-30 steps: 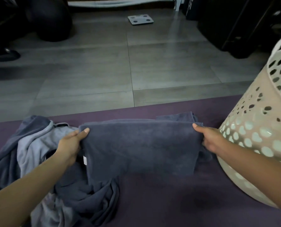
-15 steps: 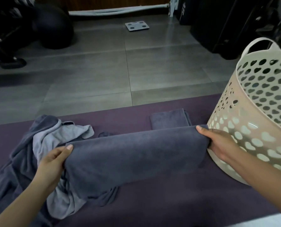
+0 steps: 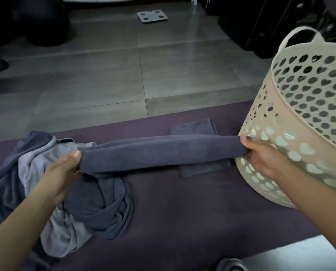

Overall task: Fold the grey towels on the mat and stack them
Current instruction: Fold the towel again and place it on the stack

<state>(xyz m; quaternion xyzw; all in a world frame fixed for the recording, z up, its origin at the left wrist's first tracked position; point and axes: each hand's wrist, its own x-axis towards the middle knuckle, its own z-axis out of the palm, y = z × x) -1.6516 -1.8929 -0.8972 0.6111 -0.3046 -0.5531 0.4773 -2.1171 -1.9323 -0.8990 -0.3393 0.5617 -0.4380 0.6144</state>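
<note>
While both hands pinch the ends, the towel (image 3: 159,153) hangs stretched between them as a narrow folded band above the mat (image 3: 192,208). Left hand (image 3: 62,174): thumb on top, fingers curled under the left end. Right hand (image 3: 261,159): fingers wrapped round the right end, just beside the basket (image 3: 300,133) wall, maybe touching it, can't tell.

Under the band's right part sits a folded towel (image 3: 194,127), flat on the mat, partly hidden by the band. Under the left hand is the pile (image 3: 69,202) of unfolded grey cloth, darker and lighter pieces tangled together.

My read: mid-fold, next is laying the band down or halving it onto the folded one.

Risks:
- Band sags in the middle, so layers could slip apart if tension drops or one pinch loosens.
- Left end is close over the pile, so a low swing could drag loose cloth along.
- Right hand is tight against the basket and could knock or shift it.
- Lowering off-centre onto the folded one gives a crooked stack.
</note>
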